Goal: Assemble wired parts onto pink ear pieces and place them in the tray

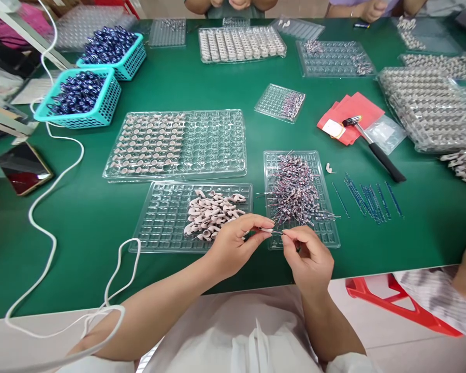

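My left hand (235,243) is closed in a pinch on a small pale piece near the table's front edge. My right hand (308,256) pinches a thin wire component whose tip meets that piece between the two hands. Just beyond my left hand lies a clear tray (159,217) with a heap of pinkish-white pieces (212,212). Beyond my right hand a narrower clear tray (326,233) carries a pile of thin wire components (295,189). Farther back a large clear tray (217,140) has its left half filled with rows of pale pieces.
Two teal baskets (101,111) of dark blue parts stand at back left. A hammer (376,150) rests on red cards (357,109); blue wires (367,199) lie at right. A phone (23,168) and white cable (54,238) are left. Other people's hands show at the far edge.
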`<state>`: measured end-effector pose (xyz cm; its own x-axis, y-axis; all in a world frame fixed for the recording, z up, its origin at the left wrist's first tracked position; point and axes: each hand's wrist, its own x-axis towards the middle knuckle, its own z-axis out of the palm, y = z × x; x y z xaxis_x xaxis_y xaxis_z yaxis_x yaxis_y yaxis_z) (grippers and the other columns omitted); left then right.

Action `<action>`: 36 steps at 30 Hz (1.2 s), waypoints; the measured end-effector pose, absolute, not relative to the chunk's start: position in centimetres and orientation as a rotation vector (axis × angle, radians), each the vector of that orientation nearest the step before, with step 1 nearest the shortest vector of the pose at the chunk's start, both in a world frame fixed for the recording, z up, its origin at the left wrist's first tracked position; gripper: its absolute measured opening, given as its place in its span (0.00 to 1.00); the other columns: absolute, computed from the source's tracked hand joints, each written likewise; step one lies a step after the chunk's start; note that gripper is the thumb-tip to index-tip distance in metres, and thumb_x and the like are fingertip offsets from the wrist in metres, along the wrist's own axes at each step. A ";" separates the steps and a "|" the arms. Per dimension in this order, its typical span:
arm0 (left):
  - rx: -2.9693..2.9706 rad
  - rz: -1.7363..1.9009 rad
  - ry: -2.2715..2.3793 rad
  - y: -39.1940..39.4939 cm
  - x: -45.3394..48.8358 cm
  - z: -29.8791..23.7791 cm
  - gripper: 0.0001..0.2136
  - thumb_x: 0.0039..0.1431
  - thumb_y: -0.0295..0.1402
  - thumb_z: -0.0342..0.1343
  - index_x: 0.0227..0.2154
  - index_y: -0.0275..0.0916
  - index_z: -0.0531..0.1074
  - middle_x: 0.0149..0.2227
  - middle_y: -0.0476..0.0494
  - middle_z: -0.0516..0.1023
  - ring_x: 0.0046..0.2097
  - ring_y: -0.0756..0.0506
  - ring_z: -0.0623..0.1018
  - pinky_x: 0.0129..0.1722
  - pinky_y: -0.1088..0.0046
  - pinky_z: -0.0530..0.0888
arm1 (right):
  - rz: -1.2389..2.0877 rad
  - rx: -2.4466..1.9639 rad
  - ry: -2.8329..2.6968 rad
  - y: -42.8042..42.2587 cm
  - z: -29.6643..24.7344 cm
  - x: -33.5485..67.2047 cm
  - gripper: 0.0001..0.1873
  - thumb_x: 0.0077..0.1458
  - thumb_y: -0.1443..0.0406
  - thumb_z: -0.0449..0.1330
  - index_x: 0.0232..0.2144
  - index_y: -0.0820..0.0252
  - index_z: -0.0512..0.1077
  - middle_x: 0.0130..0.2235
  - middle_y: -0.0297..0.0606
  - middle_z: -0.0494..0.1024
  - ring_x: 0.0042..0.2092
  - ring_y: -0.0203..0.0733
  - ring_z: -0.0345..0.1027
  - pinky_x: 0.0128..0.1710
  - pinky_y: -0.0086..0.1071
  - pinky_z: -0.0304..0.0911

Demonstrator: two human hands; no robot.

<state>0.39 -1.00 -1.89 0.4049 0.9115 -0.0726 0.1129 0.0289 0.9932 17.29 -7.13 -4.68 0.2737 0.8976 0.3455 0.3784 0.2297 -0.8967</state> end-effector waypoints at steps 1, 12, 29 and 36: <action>1.449 0.811 0.983 -0.9 0.4 -1.8 0.05 0.61 0.30 0.62 0.39 0.43 0.81 0.43 0.41 0.84 0.47 0.41 0.81 0.50 0.64 0.76 | 0.549 -1.362 -1.322 -7.1 -4.6 17.3 0.08 0.59 0.71 0.62 0.38 0.54 0.77 0.32 0.34 0.77 0.32 0.36 0.70 0.28 0.31 0.65; 1.572 0.655 1.064 -0.4 0.0 -1.0 0.06 0.61 0.33 0.62 0.40 0.42 0.81 0.37 0.44 0.85 0.38 0.44 0.81 0.41 0.69 0.75 | 0.528 -1.377 -1.398 -6.9 -4.4 17.4 0.07 0.59 0.71 0.62 0.37 0.54 0.77 0.31 0.34 0.78 0.31 0.36 0.71 0.29 0.31 0.66; 1.798 0.696 1.041 -0.2 -0.3 -1.7 0.06 0.63 0.31 0.61 0.40 0.39 0.81 0.36 0.43 0.85 0.36 0.45 0.82 0.37 0.72 0.75 | 0.605 -1.402 -1.464 -7.0 -4.7 17.5 0.07 0.60 0.70 0.61 0.38 0.55 0.76 0.32 0.33 0.77 0.30 0.34 0.69 0.29 0.29 0.66; 1.835 0.763 0.997 -0.3 -0.4 -2.4 0.05 0.62 0.29 0.61 0.39 0.37 0.80 0.37 0.43 0.85 0.38 0.45 0.82 0.39 0.71 0.76 | 0.567 -1.378 -1.525 -6.9 -4.7 17.5 0.10 0.60 0.73 0.61 0.41 0.55 0.77 0.34 0.34 0.78 0.32 0.33 0.71 0.32 0.28 0.68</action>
<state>-0.39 -0.25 -2.38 0.4877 0.8673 0.0992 0.3220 -0.2844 0.9030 17.51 -6.89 -4.68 0.1075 0.9334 0.3423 0.4832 0.2518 -0.8385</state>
